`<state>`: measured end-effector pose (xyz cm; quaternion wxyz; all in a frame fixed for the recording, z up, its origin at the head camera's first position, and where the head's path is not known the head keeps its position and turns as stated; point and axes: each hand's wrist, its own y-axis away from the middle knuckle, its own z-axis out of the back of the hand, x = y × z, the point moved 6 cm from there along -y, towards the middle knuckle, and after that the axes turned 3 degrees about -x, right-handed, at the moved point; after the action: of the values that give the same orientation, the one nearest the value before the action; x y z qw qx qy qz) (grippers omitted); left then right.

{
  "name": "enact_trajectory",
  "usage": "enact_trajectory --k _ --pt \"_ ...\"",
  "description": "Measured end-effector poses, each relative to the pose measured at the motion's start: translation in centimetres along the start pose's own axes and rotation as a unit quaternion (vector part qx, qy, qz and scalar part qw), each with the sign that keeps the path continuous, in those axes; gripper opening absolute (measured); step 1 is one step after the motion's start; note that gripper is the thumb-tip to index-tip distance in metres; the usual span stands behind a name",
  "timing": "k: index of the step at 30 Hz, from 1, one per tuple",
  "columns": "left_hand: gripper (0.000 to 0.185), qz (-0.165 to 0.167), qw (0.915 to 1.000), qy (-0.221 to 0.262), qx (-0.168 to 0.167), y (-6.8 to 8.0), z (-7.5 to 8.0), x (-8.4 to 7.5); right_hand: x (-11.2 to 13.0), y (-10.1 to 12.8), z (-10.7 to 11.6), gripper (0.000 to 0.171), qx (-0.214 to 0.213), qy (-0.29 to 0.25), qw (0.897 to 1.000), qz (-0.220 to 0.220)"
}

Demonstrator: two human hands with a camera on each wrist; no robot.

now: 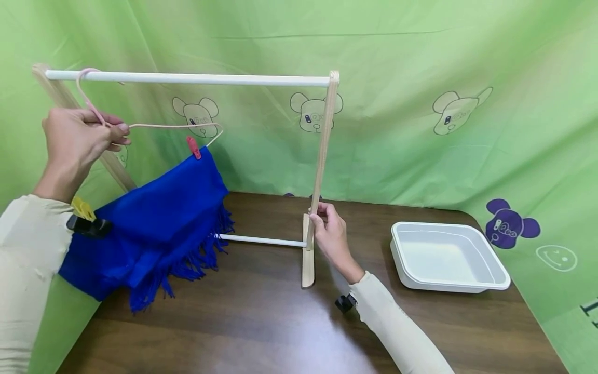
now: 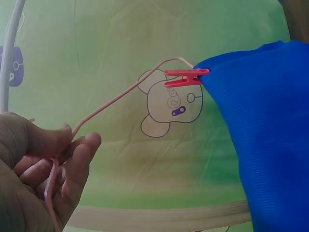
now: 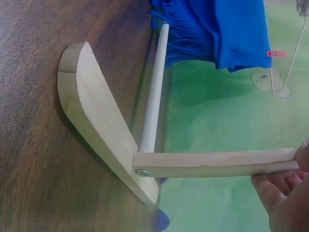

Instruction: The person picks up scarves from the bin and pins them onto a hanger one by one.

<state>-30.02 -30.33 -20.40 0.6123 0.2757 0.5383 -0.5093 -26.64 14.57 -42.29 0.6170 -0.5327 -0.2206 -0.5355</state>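
Note:
A small wooden clothes rack [image 1: 321,171] with a white top rail [image 1: 187,79] stands on the dark wooden table [image 1: 261,327]. A thin pink wire hanger [image 1: 154,125] [image 2: 120,99] hooks over the rail's left end. My left hand [image 1: 77,140] [image 2: 43,169] pinches the hanger just below its hook. A blue fringed cloth [image 1: 159,223] [image 2: 265,140] [image 3: 227,34] hangs from the hanger, fastened by a red clothespin [image 1: 193,147] [image 2: 186,77]. My right hand [image 1: 329,234] [image 3: 285,193] grips the rack's right upright near its foot [image 3: 96,125].
A white empty plastic tray [image 1: 448,257] sits on the table's right side. A green printed backdrop [image 1: 420,104] closes in the back and sides. A yellow clip and a black clip [image 1: 86,221] sit by my left sleeve. The rack's lower white bar [image 1: 261,240] runs just above the tabletop.

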Motion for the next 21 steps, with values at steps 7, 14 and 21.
enact_trajectory --k 7,14,21 --pt "0.011 -0.061 0.9949 -0.038 -0.072 1.3 1.2 0.7 -0.1 0.1 -0.1 0.022 -0.001 -0.002 1.0 0.007" --pt "0.017 -0.159 0.9561 -0.085 -0.231 3.9 2.5 -0.4 -0.3 0.3 0.1 0.023 0.001 0.01 1.0 0.004" --pt "0.014 -0.332 0.8996 -0.09 -0.269 7.5 -0.9 -0.5 -0.7 -0.1 0.3 0.022 -0.001 0.025 1.0 0.005"
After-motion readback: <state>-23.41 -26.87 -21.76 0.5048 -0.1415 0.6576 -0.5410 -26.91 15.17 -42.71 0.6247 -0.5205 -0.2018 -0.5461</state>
